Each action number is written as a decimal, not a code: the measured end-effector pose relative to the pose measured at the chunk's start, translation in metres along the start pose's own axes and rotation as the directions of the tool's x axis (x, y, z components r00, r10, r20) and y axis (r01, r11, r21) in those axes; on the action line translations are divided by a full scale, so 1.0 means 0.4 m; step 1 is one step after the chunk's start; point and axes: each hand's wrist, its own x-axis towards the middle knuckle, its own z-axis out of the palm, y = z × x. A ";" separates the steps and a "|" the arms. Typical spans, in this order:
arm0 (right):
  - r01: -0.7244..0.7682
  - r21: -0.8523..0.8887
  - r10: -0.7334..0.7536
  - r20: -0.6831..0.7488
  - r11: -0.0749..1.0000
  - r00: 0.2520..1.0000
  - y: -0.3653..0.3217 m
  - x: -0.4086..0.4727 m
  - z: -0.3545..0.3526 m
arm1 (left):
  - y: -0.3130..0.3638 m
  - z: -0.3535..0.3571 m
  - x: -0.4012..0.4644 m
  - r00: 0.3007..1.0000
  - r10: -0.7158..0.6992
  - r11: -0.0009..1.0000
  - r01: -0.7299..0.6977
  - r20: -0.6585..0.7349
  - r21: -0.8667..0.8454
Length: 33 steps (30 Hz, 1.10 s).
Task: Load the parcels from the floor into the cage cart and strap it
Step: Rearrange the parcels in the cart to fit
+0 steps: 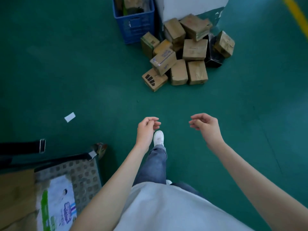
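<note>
Green floor (pixel 100 72); cart (pixel 80 174) cut off at the edge, both hands (pixel 146 129) loosely curled, empty.

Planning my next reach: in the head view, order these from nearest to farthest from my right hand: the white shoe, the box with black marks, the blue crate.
From the right hand:
1. White shoe, just to its left, below.
2. Box with black marks, front-left of the pile ahead.
3. Blue crate, far, top left of the pile.

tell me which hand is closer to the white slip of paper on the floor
Left. The left hand hangs empty to the right of the white paper slip; the right hand, also empty, is farther right, beyond the left hand.
</note>
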 end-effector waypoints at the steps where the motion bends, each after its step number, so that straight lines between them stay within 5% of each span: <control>1: -0.012 0.008 0.012 -0.015 1.000 1.000 -0.024 0.040 0.000 | 0.031 0.017 0.040 1.000 -0.009 1.000 0.008 0.019 0.026; 8: -0.073 0.080 0.083 -0.129 0.994 0.988 -0.171 0.294 -0.027 | 0.245 0.132 0.288 0.995 -0.036 0.991 0.024 0.094 0.128; 15: -0.125 0.122 0.146 -0.181 0.985 0.973 -0.262 0.556 -0.103 | 0.377 0.264 0.519 0.993 -0.120 0.990 0.120 -0.015 0.069; 33: -0.133 -0.176 0.147 0.068 0.975 0.987 -0.480 1.276 -0.143 | 0.559 0.433 1.062 0.920 -0.276 0.959 0.283 -0.277 -0.014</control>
